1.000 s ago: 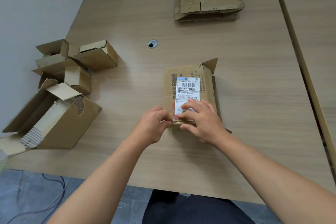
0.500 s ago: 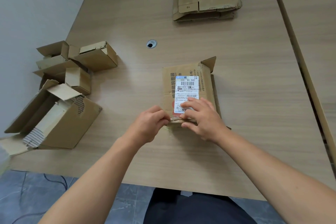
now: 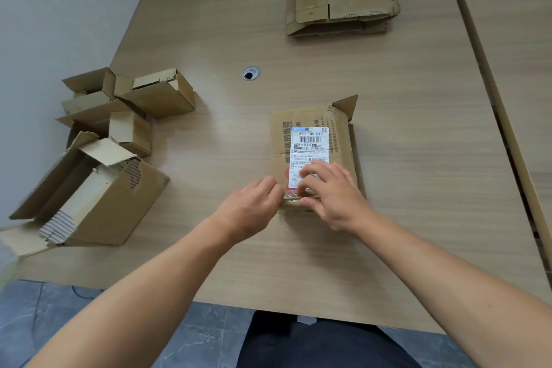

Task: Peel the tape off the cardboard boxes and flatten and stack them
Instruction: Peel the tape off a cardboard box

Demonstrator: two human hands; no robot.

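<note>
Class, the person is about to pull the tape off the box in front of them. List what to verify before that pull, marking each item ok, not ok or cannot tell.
1. The box lies flat on the table: ok.
2. The right hand holds the box down: ok.
3. The left hand pinches the tape at the near edge: ok.
4. Tape end lifted off the cardboard: ok, a crinkled strip shows.
5. Bare table beside the left hand for the pull: ok.
6. Tape on the far end gone: cannot tell.
</note>
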